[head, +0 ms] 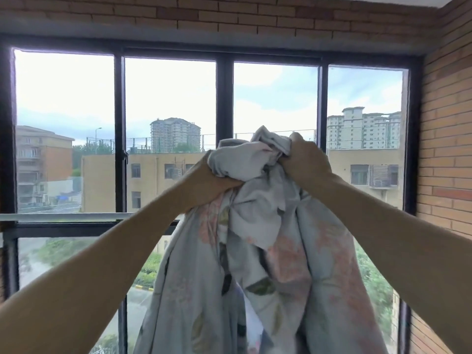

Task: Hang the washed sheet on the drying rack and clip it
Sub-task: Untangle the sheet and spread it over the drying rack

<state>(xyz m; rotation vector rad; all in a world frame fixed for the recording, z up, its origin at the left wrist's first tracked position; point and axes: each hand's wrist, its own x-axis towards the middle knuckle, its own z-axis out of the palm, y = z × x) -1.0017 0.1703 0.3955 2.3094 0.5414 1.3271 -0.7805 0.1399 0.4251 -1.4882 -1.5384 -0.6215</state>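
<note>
Both arms raised forward; left hand (213,178) clenched on a bunch of the pale grey floral-print cotton sheet (268,251); right hand (304,159) fisted on its crumpled top, just beside the left; sheet hangs below both hands in loose folds; grey horizontal metal rail (63,217) left of and below the left hand; black-framed window (224,103) beyond both hands.

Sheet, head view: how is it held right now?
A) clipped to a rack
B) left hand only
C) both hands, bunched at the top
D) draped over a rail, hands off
C: the left hand and right hand both grip the bunched top of the sheet, which hangs below them.
</note>
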